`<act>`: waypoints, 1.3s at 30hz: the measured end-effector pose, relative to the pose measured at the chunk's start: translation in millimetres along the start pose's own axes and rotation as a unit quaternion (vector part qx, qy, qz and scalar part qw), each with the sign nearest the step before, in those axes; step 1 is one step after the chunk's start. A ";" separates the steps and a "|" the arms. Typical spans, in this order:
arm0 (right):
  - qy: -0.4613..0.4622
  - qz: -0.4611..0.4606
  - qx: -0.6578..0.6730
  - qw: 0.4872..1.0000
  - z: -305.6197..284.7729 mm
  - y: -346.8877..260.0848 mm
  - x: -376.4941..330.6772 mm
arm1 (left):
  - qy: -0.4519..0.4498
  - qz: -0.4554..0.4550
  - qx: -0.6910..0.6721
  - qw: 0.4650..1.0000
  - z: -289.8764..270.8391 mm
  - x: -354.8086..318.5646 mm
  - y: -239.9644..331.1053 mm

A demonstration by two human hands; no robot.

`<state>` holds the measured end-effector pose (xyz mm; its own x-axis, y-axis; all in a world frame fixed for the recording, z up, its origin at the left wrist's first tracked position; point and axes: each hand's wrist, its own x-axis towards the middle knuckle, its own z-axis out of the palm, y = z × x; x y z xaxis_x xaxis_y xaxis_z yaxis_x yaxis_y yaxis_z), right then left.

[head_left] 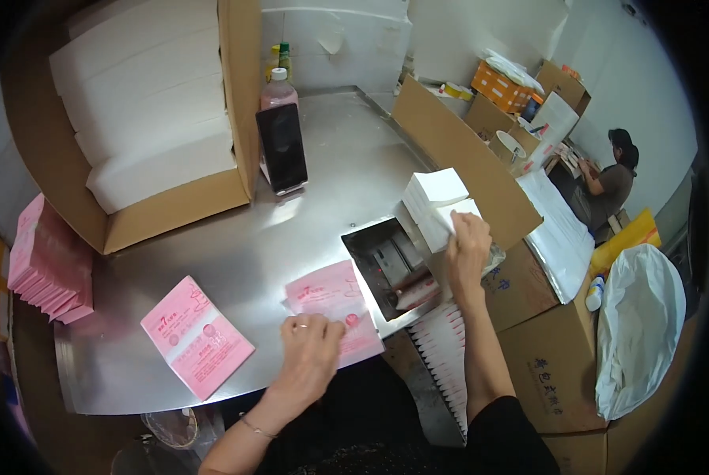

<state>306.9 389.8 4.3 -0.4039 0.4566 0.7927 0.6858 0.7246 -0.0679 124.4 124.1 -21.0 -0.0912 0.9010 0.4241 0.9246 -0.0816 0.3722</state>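
My left hand [308, 352] has its fingers curled onto a pink printed plastic bag [326, 286] lying at the table's front edge; it seems to pinch the film. My right hand [468, 249] reaches to the right, closed on the near end of a white folded tissue stack [435, 188]; its fingertips are partly hidden. Between the hands, a rectangular opening [390, 257] in the metal tabletop shows dark machine parts inside. Left of the bag lies a flat pile of matching pink bags [196, 336].
A cardboard box [172, 222] of white tissue stacks stands at back left, with several pink packs [45, 261] beside it. A phone [283, 149] leans against a bottle [277, 91]. Right are cartons [540, 360], a white plastic bag [639, 332] and a seated person [612, 178] far off.
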 end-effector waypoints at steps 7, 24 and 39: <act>-0.178 -0.308 0.240 0.903 -38.9 -136.8 -90.2 | 0.030 -0.054 0.021 0.998 -11.2 -10.1 -21.2; -0.130 -0.303 0.296 0.896 -11.5 -151.6 -72.6 | 0.029 -0.091 0.088 0.992 -13.6 1.3 -35.2; -0.009 -0.032 -0.096 0.995 -22.4 -29.8 14.5 | 0.037 -0.078 0.165 0.982 -10.5 11.2 -11.3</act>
<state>294.2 363.3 31.4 -0.4594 0.4234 0.7808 0.7608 0.6413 0.0999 109.0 130.6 -11.7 -0.2558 0.8574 0.4466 0.9660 0.2082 0.1535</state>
